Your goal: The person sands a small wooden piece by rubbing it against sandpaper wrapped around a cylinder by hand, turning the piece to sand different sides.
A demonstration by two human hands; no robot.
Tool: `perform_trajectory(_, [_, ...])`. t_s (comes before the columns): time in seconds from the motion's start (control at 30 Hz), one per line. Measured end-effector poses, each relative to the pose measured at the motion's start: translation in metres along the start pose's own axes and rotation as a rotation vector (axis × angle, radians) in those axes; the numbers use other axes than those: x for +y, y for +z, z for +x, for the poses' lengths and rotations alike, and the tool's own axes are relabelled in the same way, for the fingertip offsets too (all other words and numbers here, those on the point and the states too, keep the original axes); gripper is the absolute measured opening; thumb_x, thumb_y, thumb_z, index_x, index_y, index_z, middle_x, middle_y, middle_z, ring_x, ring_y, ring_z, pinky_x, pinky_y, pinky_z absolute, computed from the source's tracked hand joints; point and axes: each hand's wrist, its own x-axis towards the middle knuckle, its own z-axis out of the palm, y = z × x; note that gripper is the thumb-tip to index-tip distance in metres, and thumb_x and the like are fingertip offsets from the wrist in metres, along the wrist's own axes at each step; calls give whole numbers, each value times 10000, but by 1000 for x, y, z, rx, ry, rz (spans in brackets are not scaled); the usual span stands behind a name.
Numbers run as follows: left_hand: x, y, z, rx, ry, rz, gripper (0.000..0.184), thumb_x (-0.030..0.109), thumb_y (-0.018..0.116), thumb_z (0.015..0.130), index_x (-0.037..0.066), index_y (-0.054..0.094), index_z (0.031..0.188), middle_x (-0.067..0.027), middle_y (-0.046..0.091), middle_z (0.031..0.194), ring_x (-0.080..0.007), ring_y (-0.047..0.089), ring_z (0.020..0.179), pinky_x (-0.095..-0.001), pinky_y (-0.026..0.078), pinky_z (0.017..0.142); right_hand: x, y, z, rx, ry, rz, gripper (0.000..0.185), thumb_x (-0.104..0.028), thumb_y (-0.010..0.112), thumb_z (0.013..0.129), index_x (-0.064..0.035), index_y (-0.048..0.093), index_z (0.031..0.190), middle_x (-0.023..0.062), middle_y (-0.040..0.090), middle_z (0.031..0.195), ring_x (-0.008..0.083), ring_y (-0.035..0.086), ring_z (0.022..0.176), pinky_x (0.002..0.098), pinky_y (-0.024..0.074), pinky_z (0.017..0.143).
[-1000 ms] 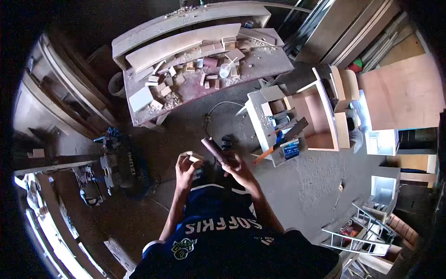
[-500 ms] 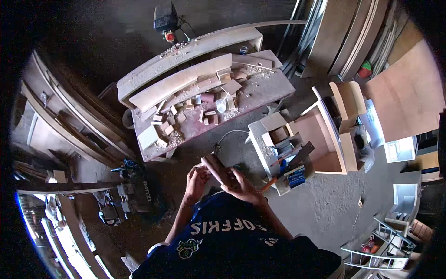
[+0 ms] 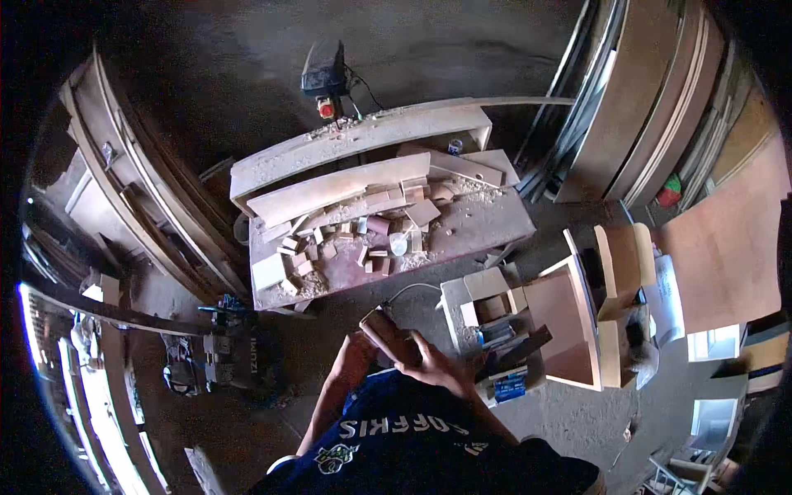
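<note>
- Leftward, long curved boards (image 3: 136, 198) lean side by side, their edges arching up toward the top of the view.
- Below them sits a dark machine (image 3: 227, 363), lettered IZUMI, in deep shade.
- Next comes the workbench (image 3: 487, 223), well beyond the hands; small wooden blocks (image 3: 305, 266), pale shavings and a whitish cup (image 3: 398, 243) lie scattered over it, with a long curved plank (image 3: 338, 190) toward its back.
- Behind the bench stands a black device (image 3: 323, 78) with a red button on its front.
- Nearer the body, the left hand (image 3: 355, 359) is bent in at the near left side of a brown piece (image 3: 385, 336); its fingers are shadowed, so I cannot tell whether they grip anything.
- That brown piece is up in front of the dark blue shirt (image 3: 404, 441), slanting toward upper left, between the two hands.
- The right hand (image 3: 437, 371) is closed around its lower right end.
- Just right of the hands is a pale stand (image 3: 455, 309) crowded with boxes and tools, a blue box (image 3: 509, 386) at its near end.
- Beside it lies an open wooden case (image 3: 563, 322).
- Farther right, tall boards (image 3: 623, 99) lean upright, and a broad reddish panel (image 3: 726, 227) fills the edge.
</note>
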Motion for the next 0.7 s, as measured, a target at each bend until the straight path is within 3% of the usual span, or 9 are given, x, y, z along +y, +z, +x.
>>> perform_trajectory(0.03, [8, 5, -5, -13, -17, 124, 518, 446, 364, 987, 45, 513, 1280, -105, 565, 1276, -252, 540, 1148, -400, 425, 981, 4, -5, 4, -73, 0, 24, 702, -270, 746, 794, -48, 367, 1341, 206, 547, 1177, 299, 568, 1094, 405, 464, 917])
perform_trajectory(0.1, [8, 25, -2, -101, -32, -318, 601, 503, 350, 976, 37, 454, 1342, -127, 533, 1324, -276, 512, 1196, -395, 409, 1012, 17, 0, 5, -34, -226, 255, 642, -227, 730, 802, -57, 387, 1317, 168, 540, 1166, 252, 560, 1059, 369, 461, 905])
perform_trajectory(0.23, [9, 39, 13, -125, -113, -317, 669, 549, 268, 979, 24, 421, 1364, -159, 509, 1350, -292, 465, 1247, -406, 356, 1061, 42, -11, 14, 47, -169, 95, 642, -223, 740, 796, -61, 382, 1304, 143, 572, 1103, 257, 577, 1015, 361, 471, 874])
perform_trajectory(0.33, [34, 78, 10, 154, -207, -308, 482, 464, 360, 981, 53, 556, 1138, -117, 616, 1122, -240, 561, 1043, -390, 419, 974, 44, -18, 17, 91, -229, 11, 617, -203, 727, 812, -54, 378, 1298, 147, 575, 1089, 247, 596, 981, 370, 488, 840])
perform_trajectory(0.37, [14, 52, 27, -88, -140, -441, 467, 470, 381, 977, 64, 557, 1128, -112, 616, 1079, -241, 563, 1005, -395, 435, 927, 47, -18, 18, 18, -180, 56, 611, -190, 725, 813, -58, 381, 1300, 142, 576, 1088, 241, 596, 977, 365, 489, 839])
perform_trajectory(0.47, [34, 91, 11, 211, -62, -117, 464, 504, 424, 962, 87, 573, 1102, -85, 614, 959, -233, 560, 886, -392, 459, 783, 28, -28, 22, -82, -133, 247, 604, -148, 725, 803, -63, 398, 1304, 127, 578, 1089, 209, 592, 971, 343, 488, 842])
perform_trajectory(0.53, [-1, 30, 25, 15, -111, -250, 420, 471, 452, 955, 95, 580, 1089, -54, 618, 953, -194, 560, 866, -354, 459, 755, 28, -36, 25, -73, -52, 154, 600, -143, 726, 796, -60, 407, 1298, 121, 581, 1086, 207, 594, 970, 342, 489, 842])
perform_trajectory(0.63, [16, 58, 22, 93, -190, -88, 536, 559, 431, 935, 91, 569, 1156, -62, 625, 1080, -194, 578, 968, -322, 472, 819, 9, -49, 25, -51, -76, 68, 580, -133, 726, 786, -54, 429, 1277, 114, 590, 1081, 205, 596, 965, 341, 489, 838])
perform_trajectory(0.7, [20, 87, 15, 182, -30, -13, 606, 589, 411, 929, 68, 554, 1203, -78, 627, 1102, -212, 588, 970, -347, 480, 820, 4, -46, 22, -91, -85, 222, 559, -158, 738, 775, -54, 457, 1247, 118, 606, 1065, 222, 599, 957, 352, 488, 831])
